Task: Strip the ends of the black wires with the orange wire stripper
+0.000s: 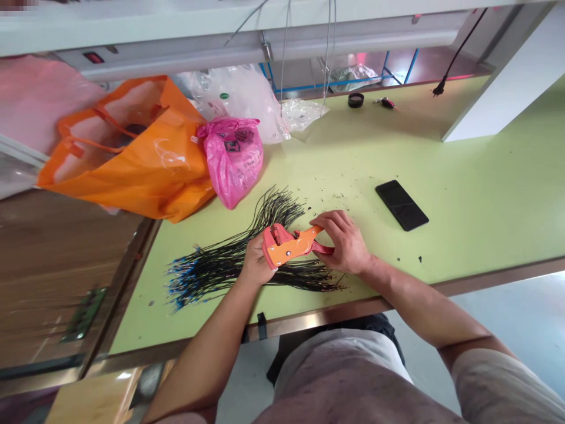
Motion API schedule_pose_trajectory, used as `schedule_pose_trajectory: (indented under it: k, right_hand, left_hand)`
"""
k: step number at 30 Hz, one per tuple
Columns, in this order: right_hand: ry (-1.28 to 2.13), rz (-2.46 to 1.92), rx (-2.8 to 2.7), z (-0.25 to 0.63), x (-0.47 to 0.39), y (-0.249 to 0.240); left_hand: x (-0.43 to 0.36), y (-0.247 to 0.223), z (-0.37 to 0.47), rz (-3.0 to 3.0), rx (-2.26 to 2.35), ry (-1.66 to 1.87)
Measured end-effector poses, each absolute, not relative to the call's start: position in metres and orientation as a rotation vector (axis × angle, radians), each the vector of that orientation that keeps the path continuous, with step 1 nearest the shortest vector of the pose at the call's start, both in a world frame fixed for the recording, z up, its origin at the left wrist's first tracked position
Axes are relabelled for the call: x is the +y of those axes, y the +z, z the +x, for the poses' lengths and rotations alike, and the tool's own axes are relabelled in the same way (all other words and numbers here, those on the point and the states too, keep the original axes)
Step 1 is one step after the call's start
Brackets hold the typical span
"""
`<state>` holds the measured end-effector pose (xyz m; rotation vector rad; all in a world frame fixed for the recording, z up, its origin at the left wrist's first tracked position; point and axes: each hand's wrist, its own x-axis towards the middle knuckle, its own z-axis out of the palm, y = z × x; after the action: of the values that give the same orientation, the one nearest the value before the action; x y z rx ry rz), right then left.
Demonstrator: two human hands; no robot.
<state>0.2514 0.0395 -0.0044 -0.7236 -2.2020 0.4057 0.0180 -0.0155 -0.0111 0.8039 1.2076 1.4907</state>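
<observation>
An orange and red hand tool [293,248], which looks like a wire stripper, is above the green table. My right hand [346,242] is wrapped round its handles at the right end. My left hand [257,262] is at the tool's head, fingers mostly hidden behind it; what they hold cannot be made out. Thin black wires [229,259] with blue ends at the left lie in a bundle beneath the tool and my left hand. More black wires [278,206] fan out just behind the tool.
An orange bag [154,171] and a pink plastic bag [233,159] stand at the back left. A black phone [402,205] lies to the right. Behind are a black ring [355,100], keys [387,103] and a hanging plug [438,88]. A white panel [498,88] rises at the right.
</observation>
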Motion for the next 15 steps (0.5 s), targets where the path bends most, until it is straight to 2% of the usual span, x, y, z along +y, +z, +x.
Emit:
schedule_pose_trajectory:
  k: [15]
  right_hand:
    - [0.275,-0.724,-2.207,0.253,0.038,-0.005]
  left_hand:
    - [-0.018,0.000,0.027,0.860,1.159,1.464]
